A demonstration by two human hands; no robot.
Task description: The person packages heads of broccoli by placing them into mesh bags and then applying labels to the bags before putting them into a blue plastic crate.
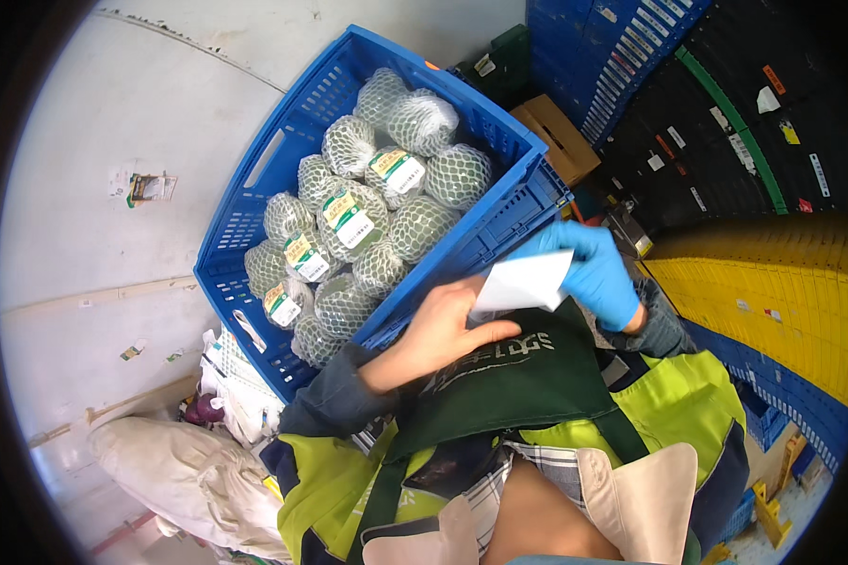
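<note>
My left hand [438, 328] is bare and has its fingers at the left edge of a folded white paper [526, 280], its thumb apart below it; whether it grips the paper is hard to tell. In a blue glove, my right hand [586, 272] pinches the paper's other side. Both hands are in front of my dark green apron [516, 388], beside a blue perforated plastic crate [495, 116]. The crate holds several round green produce items in white foam nets [420, 229] and clear wrap, some bearing printed labels [348, 219].
Stacked yellow crates [770, 282] rise at the right, with black crates [735, 134] and blue crates [636, 42] beyond. A cardboard box [558, 138] stands behind the blue crate. A pale wall [148, 233] and a whitish cloth bundle [191, 480] are at the left.
</note>
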